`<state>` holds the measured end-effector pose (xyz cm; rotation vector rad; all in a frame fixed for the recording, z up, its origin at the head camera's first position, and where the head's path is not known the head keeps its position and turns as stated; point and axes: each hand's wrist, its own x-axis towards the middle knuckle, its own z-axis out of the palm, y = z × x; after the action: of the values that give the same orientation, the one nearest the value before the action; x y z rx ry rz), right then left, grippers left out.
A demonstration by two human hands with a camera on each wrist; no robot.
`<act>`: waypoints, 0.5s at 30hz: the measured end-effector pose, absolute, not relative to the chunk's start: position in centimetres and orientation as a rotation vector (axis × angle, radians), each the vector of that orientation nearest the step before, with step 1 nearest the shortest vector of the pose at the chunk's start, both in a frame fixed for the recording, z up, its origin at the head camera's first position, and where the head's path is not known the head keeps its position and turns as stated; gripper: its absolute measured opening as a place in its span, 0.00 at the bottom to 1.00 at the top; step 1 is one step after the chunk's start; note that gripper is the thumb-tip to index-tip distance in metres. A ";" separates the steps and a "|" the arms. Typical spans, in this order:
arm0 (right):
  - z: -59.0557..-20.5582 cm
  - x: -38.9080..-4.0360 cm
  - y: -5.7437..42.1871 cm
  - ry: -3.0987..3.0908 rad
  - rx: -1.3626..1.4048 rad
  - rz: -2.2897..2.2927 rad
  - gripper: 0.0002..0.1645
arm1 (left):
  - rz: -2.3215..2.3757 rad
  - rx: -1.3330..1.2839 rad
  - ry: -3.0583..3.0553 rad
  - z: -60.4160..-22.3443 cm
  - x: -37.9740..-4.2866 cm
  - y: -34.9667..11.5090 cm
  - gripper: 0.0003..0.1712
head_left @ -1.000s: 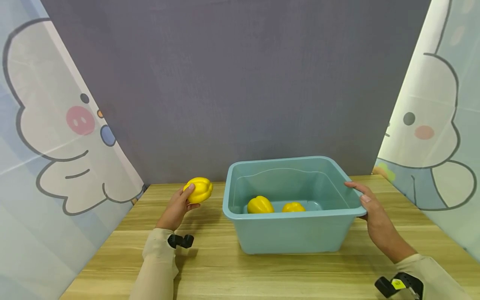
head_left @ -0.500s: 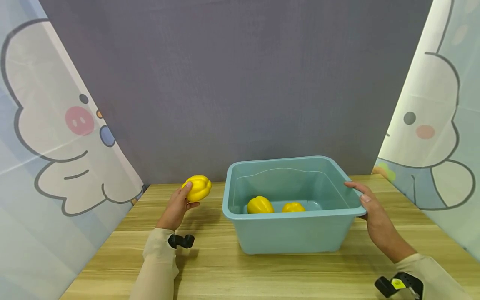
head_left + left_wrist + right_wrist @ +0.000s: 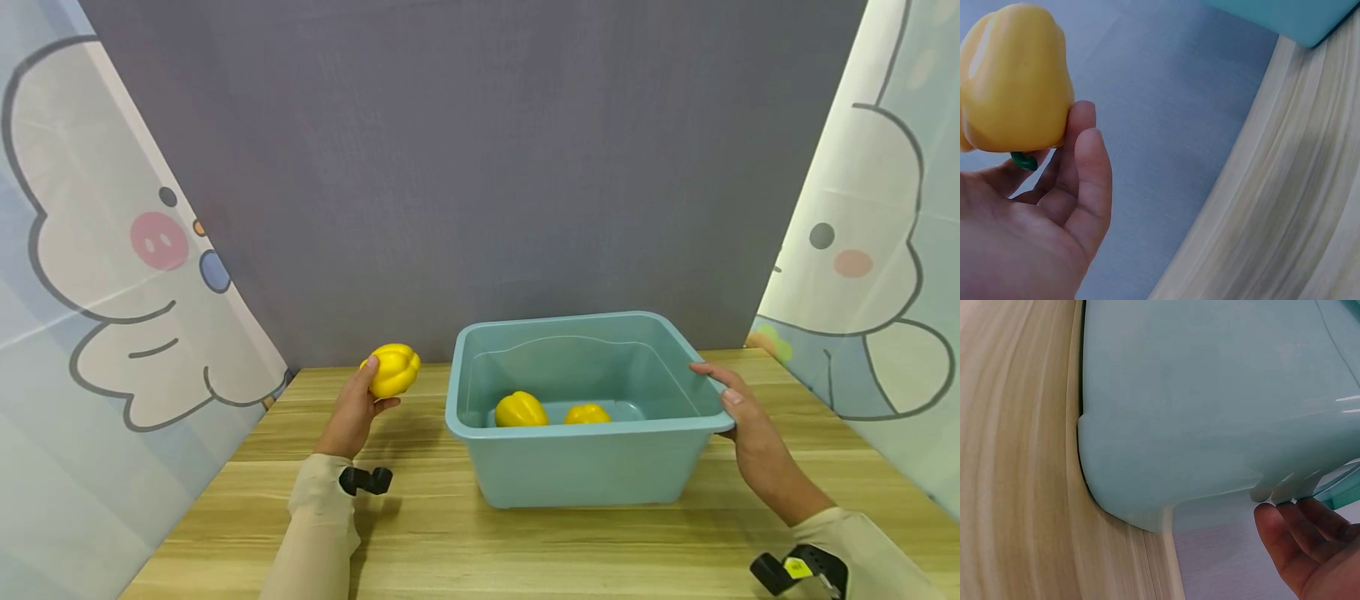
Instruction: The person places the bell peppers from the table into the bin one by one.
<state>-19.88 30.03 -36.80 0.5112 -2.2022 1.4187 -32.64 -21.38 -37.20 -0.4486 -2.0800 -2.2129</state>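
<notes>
A yellow bell pepper [image 3: 395,371] is held up above the table by my left hand [image 3: 354,414], left of the bin. In the left wrist view the bell pepper [image 3: 1019,81] shows its green stem [image 3: 1024,160] pointing down toward the palm, with fingertips against its side. My right hand [image 3: 757,442] grips the right rim of a blue-green plastic bin [image 3: 585,467]. From the right wrist, the fingers [image 3: 1297,537] sit under that rim, against the bin wall [image 3: 1210,394]. Two more yellow peppers lie inside: one at left [image 3: 521,410], another near the middle [image 3: 587,414], partly hidden by the front rim.
The bin stands on a wood-grain table [image 3: 420,550]. Behind it rises a dark grey panel [image 3: 480,167]. Cartoon-printed curtains hang at the left [image 3: 105,250] and right [image 3: 862,250]. Black wrist cameras are strapped to both sleeves.
My left hand has raised the bell pepper slightly and shifted it a little left, tilting it a bit. The right hand, the bin and the peppers inside have stayed put.
</notes>
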 end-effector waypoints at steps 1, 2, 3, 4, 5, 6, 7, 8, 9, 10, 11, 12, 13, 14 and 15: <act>-36.8 -19.9 30.0 -2.203 0.512 1.417 0.31 | -2.214 -0.450 -2.073 -37.2 -32.6 -21.4 0.32; -36.8 -19.9 30.0 -2.205 0.511 1.415 0.31 | -2.213 -0.455 -2.068 -37.2 -32.6 -21.4 0.32; -36.8 -19.9 30.0 -2.205 0.510 1.417 0.31 | -2.214 -0.459 -2.061 -37.1 -32.5 -21.3 0.32; -36.8 -19.9 30.0 -2.209 0.509 1.411 0.31 | -2.210 -0.465 -2.057 -37.1 -32.5 -21.3 0.32; -36.8 -19.9 30.1 -2.208 0.508 1.415 0.31 | -2.207 -0.470 -2.054 -37.1 -32.4 -21.3 0.32; -36.8 -19.9 30.1 -2.209 0.508 1.414 0.31 | -2.205 -0.474 -2.048 -37.0 -32.4 -21.2 0.32; -36.8 -19.9 30.1 -2.209 0.508 1.415 0.31 | -2.206 -0.479 -2.042 -37.0 -32.4 -21.2 0.32; -36.8 -19.9 30.1 -2.209 0.508 1.417 0.31 | -2.206 -0.483 -2.038 -36.9 -32.4 -21.1 0.32; -36.8 -19.9 30.1 -2.209 0.509 1.421 0.31 | -2.210 -0.486 -2.033 -36.9 -32.4 -21.1 0.32; -36.8 -19.9 30.1 -2.207 0.510 1.427 0.31 | -2.211 -0.490 -2.028 -36.8 -32.3 -21.0 0.32; -36.8 -19.9 30.0 -2.202 0.511 1.440 0.31 | -2.213 -0.495 -2.024 -36.8 -32.4 -20.9 0.32; -36.8 -19.9 30.0 -2.200 0.511 1.443 0.31 | -2.217 -0.497 -2.018 -36.7 -32.4 -20.8 0.32; -36.8 -19.9 30.0 -2.196 0.512 1.451 0.31 | -2.218 -0.498 -2.015 -36.7 -32.4 -20.8 0.31; -36.8 -19.9 30.0 -2.191 0.511 1.460 0.31 | -2.216 -0.497 -2.014 -36.6 -32.4 -20.7 0.31; -36.8 -19.9 30.0 -2.187 0.509 1.463 0.31 | -2.216 -0.494 -2.012 -36.6 -32.4 -20.6 0.31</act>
<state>-19.88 30.04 -36.80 0.5094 -2.1871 1.4633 -32.37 -20.59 -36.55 -0.4944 -2.0118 -2.2162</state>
